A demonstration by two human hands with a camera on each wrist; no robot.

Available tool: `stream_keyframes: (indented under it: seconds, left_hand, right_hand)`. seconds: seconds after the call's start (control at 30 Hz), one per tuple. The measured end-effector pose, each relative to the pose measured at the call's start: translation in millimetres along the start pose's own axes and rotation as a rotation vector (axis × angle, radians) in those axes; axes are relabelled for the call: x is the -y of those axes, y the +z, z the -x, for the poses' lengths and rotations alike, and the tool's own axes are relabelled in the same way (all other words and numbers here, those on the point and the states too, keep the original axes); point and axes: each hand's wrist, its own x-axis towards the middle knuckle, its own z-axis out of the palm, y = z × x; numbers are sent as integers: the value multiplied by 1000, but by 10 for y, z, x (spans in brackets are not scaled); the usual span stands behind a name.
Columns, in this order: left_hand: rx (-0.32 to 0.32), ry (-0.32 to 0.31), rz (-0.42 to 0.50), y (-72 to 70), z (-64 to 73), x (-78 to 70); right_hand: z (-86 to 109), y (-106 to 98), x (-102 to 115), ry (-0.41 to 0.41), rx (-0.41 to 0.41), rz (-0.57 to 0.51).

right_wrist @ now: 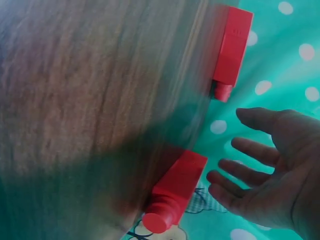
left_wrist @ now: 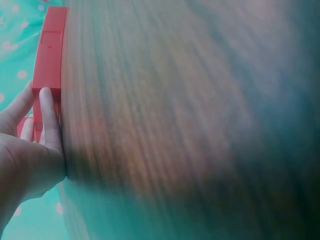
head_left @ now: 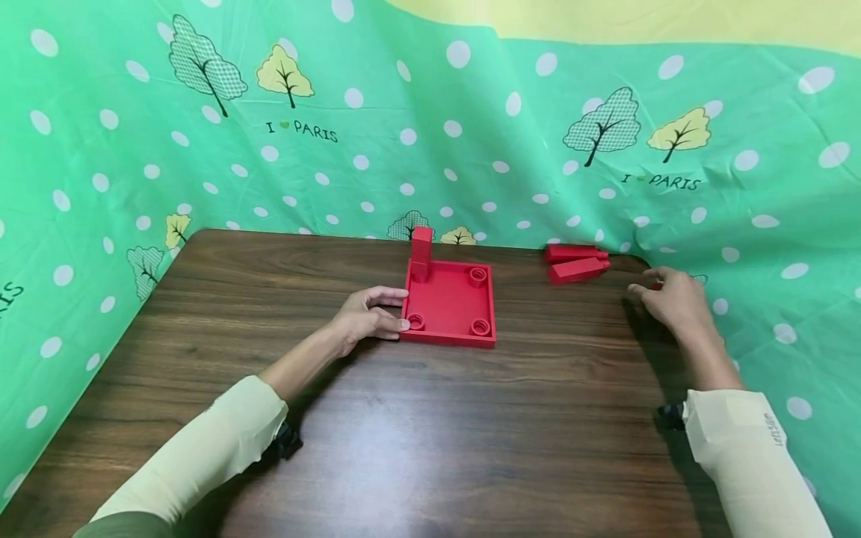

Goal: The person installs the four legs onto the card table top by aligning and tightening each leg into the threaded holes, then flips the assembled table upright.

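My left hand (head_left: 363, 321) holds the left side of a square red tray (head_left: 448, 344) near its front corner, thumb and fingertips against the wall. An upright red leg (head_left: 421, 250) stands in the tray's back left corner; round sockets show in the other corners. My right hand (head_left: 678, 302) hovers at the table's right back corner, fingers relaxed and holding nothing. Beside it, in the right wrist view, lies a loose red leg (right_wrist: 181, 185) with a round end, mostly hidden by the hand in the head view.
Two more red legs (head_left: 577, 270) lie side by side near the back edge, right of the tray. Dark wood-grain table (head_left: 471, 433) spans the front. A green spotted cloth (head_left: 377, 164) hangs behind and at both sides, close to the right hand.
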Motion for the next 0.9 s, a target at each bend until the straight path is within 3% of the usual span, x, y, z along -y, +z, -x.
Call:
stream_keyframes:
  seconds: [0.33, 0.73, 0.9]
  left_hand:
    - [10, 1, -8, 10, -11, 7]
    - [8, 7, -11, 5, 5, 0]
    - [11, 5, -12, 16, 17, -5]
  right_hand:
    - [-6, -6, -91, 44, 49, 20]
    - [20, 51, -126, -18, 28, 0]
    - [39, 52, -130, -75, 104, 32]
